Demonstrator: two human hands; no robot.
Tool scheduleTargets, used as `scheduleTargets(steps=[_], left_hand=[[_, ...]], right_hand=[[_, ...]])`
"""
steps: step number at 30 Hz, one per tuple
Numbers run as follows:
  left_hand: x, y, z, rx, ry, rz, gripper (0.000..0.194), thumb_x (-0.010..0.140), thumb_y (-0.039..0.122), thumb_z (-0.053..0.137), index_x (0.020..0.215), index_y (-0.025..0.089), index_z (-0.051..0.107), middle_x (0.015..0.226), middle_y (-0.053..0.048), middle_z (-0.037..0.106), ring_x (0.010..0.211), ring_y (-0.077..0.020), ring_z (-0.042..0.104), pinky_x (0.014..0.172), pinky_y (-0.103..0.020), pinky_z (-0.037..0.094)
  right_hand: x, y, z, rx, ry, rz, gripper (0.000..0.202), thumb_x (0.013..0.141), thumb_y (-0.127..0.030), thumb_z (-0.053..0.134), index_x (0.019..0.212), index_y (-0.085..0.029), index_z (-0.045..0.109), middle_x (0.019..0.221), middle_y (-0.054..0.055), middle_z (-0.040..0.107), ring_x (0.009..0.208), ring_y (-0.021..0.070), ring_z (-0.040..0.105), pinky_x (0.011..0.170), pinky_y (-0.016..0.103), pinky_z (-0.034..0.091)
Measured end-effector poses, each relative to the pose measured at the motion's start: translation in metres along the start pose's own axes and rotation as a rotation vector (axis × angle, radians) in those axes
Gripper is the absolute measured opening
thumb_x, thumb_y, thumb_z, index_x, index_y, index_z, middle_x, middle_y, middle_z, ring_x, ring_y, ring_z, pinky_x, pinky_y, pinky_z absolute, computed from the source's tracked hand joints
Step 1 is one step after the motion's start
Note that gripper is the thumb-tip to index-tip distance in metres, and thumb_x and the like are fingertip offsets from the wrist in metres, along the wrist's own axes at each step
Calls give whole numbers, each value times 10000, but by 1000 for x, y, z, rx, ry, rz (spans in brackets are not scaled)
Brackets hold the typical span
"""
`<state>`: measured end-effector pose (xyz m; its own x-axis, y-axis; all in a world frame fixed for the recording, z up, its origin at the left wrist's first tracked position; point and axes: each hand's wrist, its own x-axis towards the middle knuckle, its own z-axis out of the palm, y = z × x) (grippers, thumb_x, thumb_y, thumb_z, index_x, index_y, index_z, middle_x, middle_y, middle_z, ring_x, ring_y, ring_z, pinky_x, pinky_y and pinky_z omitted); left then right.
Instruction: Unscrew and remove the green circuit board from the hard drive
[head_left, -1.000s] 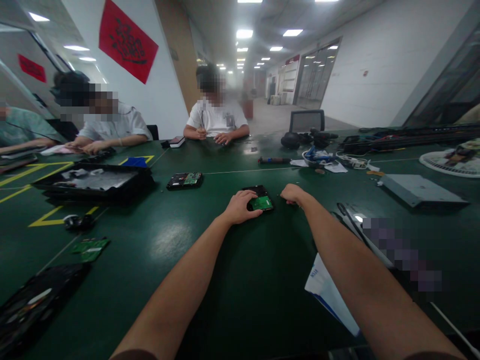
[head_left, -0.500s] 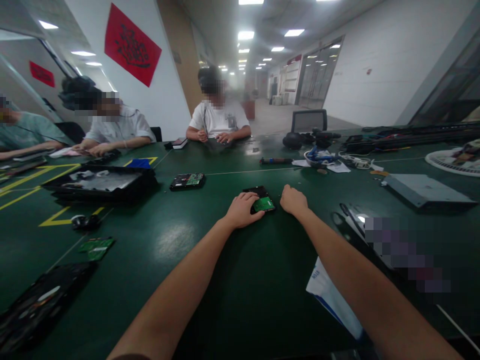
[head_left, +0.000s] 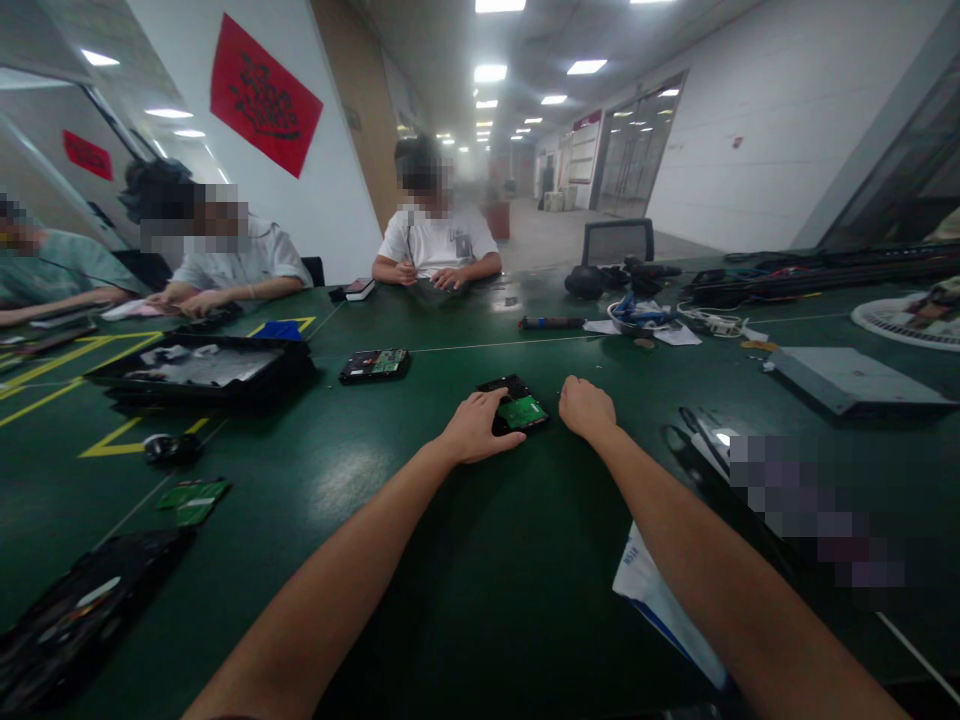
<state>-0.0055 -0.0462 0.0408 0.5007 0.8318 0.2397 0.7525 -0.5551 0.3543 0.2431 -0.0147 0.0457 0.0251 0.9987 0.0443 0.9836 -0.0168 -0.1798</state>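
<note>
While two bare arms reach in over the near edge of the green table, the left hand holds a black hard drive with a green board on it. The drive lies flat, about midway between the near and far edges. The thumb is down by the side that faces the near edge, and the fingers bend over the left end. I think the hand grips it like that so it does not slide and so most of the green board can be seen.

The right hand is just beside the drive, on its right. Its fingers bend in and I cannot see the tips, so I cannot tell if they pinch something tiny or are loose. Maybe it is that close so the drive is easy to reach.

A second drive lies more toward the far edge. Toward the left edge is a black tray, and toward the near left corner are green pieces and a big black part. Perhaps they sit there to give the arms room. Toward the right edge is a grey metal box.
</note>
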Motion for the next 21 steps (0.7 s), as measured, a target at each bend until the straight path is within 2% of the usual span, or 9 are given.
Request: scheduleTargets(steps=[5,8,10,12,13,15,17,19,21], left_hand=[[-26,18,-6,104,-6,-64,862,812,631,693,1487,159,439,1445,-201,584,1326,-433,528,1079,-528,437],[-40,29,-18,173,-65,-96,748,798,641,704,1368,183,547,1243,-195,699,1156,-431,636,961,-511,501],[-44,28,-30,179,-128,-144,716,779,626,731,1338,210,570,1125,-169,737,1032,-400,691,873,-476,534],[-42,17,-43,142,-152,-147,705,786,583,743,1371,239,551,1134,-139,744,1024,-361,711,904,-452,533],[-39,8,-48,118,-154,-96,767,755,575,774,1403,246,530,1229,-139,719,1118,-359,687,972,-454,514],[-30,-13,-55,75,-158,33,1060,592,613,870,1494,243,455,1512,-161,536,1408,-389,488,1146,-491,396],[-20,-35,-57,-15,-206,63,1214,517,628,895,1550,244,386,1622,-165,395,1522,-370,326,1205,-495,328],[-12,-50,-54,-86,-260,44,1266,486,603,916,1569,248,363,1625,-169,389,1522,-357,334,1204,-491,337],[-7,-56,-50,-141,-297,50,1276,505,589,915,1587,256,326,1612,-158,416,1487,-329,407,1193,-459,364]], right_hand=[[-1,0,-3,26,-24,-2,330,1025,-318,394,1245,-147,570,1243,205,644,1047,305,683,855,400,534],[0,0,-4,38,-38,8,321,1020,-316,423,1253,-153,573,1263,202,635,1036,288,679,837,377,535],[0,0,-4,43,-42,13,318,1017,-311,433,1256,-156,575,1280,201,625,1022,277,678,831,366,534],[0,1,-4,49,-44,9,321,1020,-315,427,1259,-162,578,1291,197,616,1002,266,679,820,359,536],[-1,1,-4,51,-43,5,324,1021,-319,424,1260,-166,580,1295,195,613,997,263,679,817,358,537],[-1,1,-3,51,-37,-2,328,1024,-318,414,1263,-169,582,1298,192,607,1013,271,676,829,366,535],[-2,1,-3,46,-27,-5,336,1027,-307,397,1269,-165,581,1296,195,603,1052,290,670,863,387,529],[-2,1,-3,42,-20,-8,345,1030,-300,381,1275,-159,579,1295,200,599,1074,300,666,885,401,522],[-1,1,-3,40,-18,-10,351,1031,-306,379,1279,-158,579,1296,200,596,1072,299,665,882,400,522]])
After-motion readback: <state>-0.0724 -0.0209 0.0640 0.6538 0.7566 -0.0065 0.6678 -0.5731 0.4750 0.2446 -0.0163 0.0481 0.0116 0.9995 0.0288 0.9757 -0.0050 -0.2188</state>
